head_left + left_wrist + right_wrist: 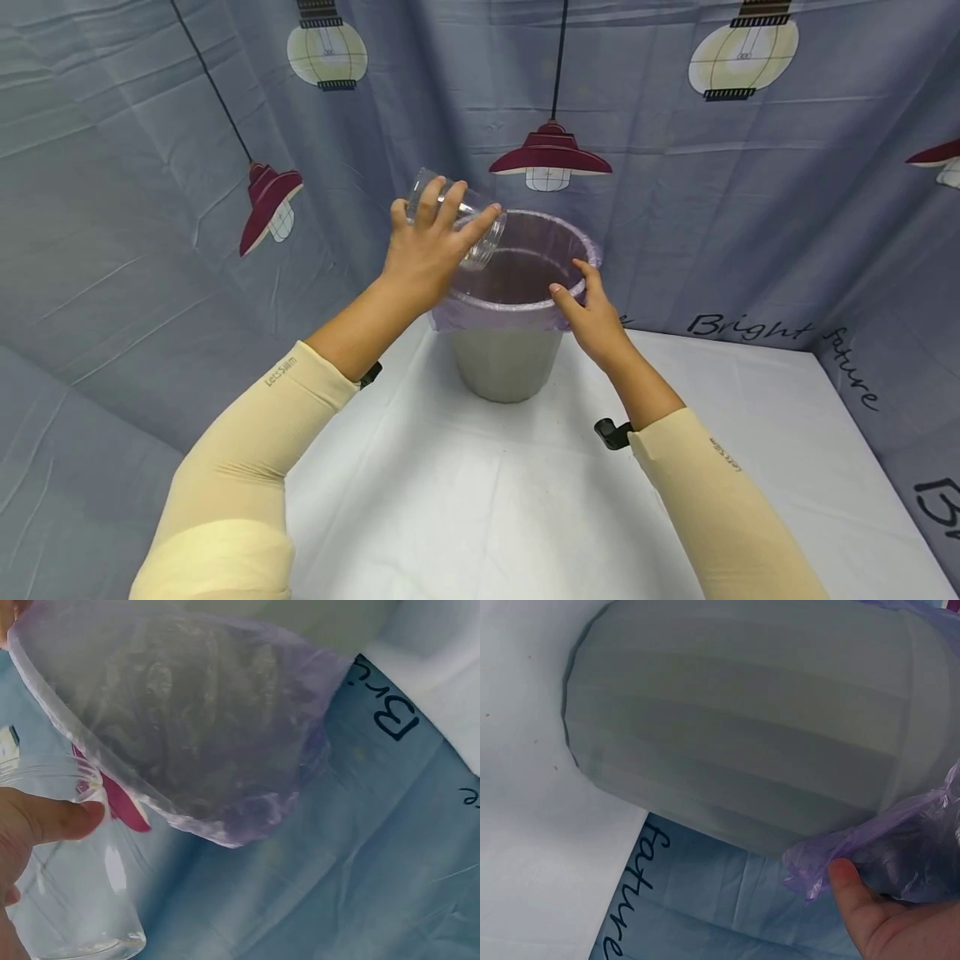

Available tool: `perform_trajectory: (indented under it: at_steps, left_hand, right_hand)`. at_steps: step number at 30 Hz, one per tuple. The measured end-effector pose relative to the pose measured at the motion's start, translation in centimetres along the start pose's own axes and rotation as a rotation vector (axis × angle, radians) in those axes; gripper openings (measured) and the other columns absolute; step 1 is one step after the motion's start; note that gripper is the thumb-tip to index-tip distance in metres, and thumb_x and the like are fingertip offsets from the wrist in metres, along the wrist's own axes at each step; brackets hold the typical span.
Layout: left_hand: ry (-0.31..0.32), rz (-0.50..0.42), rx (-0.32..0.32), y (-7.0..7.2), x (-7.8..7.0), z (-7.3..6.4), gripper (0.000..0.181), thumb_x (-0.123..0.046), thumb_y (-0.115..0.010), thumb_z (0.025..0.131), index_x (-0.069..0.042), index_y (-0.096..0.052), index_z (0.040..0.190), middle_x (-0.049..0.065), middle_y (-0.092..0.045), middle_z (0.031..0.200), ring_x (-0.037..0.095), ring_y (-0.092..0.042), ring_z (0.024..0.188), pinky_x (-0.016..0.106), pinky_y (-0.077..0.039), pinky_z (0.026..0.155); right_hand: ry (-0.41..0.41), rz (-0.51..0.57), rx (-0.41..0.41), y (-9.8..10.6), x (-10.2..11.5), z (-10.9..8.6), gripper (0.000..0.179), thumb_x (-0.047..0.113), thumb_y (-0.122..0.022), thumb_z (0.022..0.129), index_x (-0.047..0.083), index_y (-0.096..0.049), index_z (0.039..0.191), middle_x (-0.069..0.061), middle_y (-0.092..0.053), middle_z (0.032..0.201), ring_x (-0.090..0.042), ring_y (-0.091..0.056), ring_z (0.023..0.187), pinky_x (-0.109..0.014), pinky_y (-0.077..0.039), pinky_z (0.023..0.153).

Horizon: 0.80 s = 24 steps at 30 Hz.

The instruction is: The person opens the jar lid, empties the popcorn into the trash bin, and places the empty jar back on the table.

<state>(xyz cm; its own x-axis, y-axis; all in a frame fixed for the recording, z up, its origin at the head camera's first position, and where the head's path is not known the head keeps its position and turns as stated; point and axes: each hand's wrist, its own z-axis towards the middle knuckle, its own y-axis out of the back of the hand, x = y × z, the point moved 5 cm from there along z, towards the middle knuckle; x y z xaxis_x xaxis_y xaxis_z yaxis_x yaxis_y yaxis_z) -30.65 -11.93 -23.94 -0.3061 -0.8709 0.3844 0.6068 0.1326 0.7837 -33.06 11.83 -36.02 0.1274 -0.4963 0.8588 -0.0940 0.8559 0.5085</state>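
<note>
My left hand (431, 250) grips a clear jar (487, 242) and tilts it, its mouth pointing down over the trash can's opening. In the left wrist view the jar (82, 900) shows a ridged neck and looks see-through, with my thumb (71, 821) across it. A grey trash can (504, 367) stands upright, lined with a thin purple trash bag (495, 315) folded over its rim. My right hand (596, 321) holds the can's near right rim through the bag. The right wrist view shows its thumb (847, 881) against the bag; the other fingers are mostly hidden there.
A white-covered table (480, 500) carries the can near its back edge. Blue-grey curtain (637, 208) printed with lamps and lettering hangs close behind the can and along both sides.
</note>
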Motion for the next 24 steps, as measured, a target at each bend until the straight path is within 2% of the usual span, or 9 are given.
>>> perform_trajectory:
  at_steps: [3,6,10,14,19,24]
  left_hand:
    - [0.083,-0.055,-0.025,-0.2,1.1,-1.1,0.101,-0.001,-0.074,0.079,-0.041,-0.023,0.156,0.014,-0.019,0.156,0.037,-0.010,0.145,0.063,-0.030,0.096]
    - [0.162,-0.110,-0.052,-0.5,2.1,-2.5,0.098,-0.012,-0.079,0.081,-0.040,-0.022,0.156,0.014,-0.019,0.156,0.038,-0.011,0.144,0.062,-0.030,0.094]
    - [0.258,-0.185,-0.123,-1.2,3.3,-5.2,0.104,-0.026,-0.087,0.074,-0.037,-0.023,0.155,0.016,-0.024,0.154,0.039,-0.016,0.142,0.062,-0.031,0.091]
    - [0.348,-0.267,-0.168,-2.3,4.0,-8.2,0.105,-0.030,-0.089,0.071,-0.033,-0.025,0.154,0.018,-0.027,0.152,0.042,-0.022,0.139,0.062,-0.033,0.089]
    - [0.461,-0.377,-0.165,-4.2,4.6,-11.3,0.105,-0.034,-0.092,0.068,-0.029,-0.030,0.153,0.018,-0.029,0.150,0.043,-0.025,0.137,0.064,-0.034,0.090]
    - [0.515,-0.401,-0.143,-5.9,5.0,-13.2,0.105,-0.035,-0.092,0.067,-0.027,-0.031,0.152,0.018,-0.031,0.150,0.044,-0.026,0.135,0.065,-0.034,0.091]
  right_hand:
    - [0.005,0.001,-0.001,0.0,0.0,-0.1,0.084,0.071,-0.045,0.093,0.037,-0.007,0.159,-0.019,-0.014,0.165,-0.048,-0.019,0.147,-0.071,-0.023,0.111]
    - [0.009,0.001,-0.008,0.0,0.1,-0.1,0.083,0.070,-0.046,0.093,0.036,-0.008,0.159,-0.020,-0.013,0.165,-0.048,-0.018,0.147,-0.071,-0.022,0.111]
    - [0.000,-0.004,-0.003,-0.1,-0.1,-0.2,0.081,0.068,-0.046,0.094,0.037,-0.007,0.159,-0.019,-0.013,0.165,-0.048,-0.018,0.147,-0.071,-0.023,0.110]
    - [-0.002,-0.003,0.007,-0.1,-0.2,-0.3,0.082,0.070,-0.045,0.094,0.039,-0.005,0.158,-0.018,-0.011,0.165,-0.049,-0.018,0.147,-0.072,-0.023,0.110]
    - [0.012,0.007,-0.001,0.0,-0.1,-0.2,0.082,0.070,-0.045,0.093,0.038,-0.006,0.158,-0.019,-0.013,0.165,-0.049,-0.019,0.147,-0.072,-0.023,0.110]
    - [0.021,0.008,-0.008,-0.1,-0.1,-0.1,0.081,0.067,-0.046,0.095,0.035,-0.007,0.159,-0.020,-0.015,0.164,-0.049,-0.021,0.147,-0.071,-0.024,0.110]
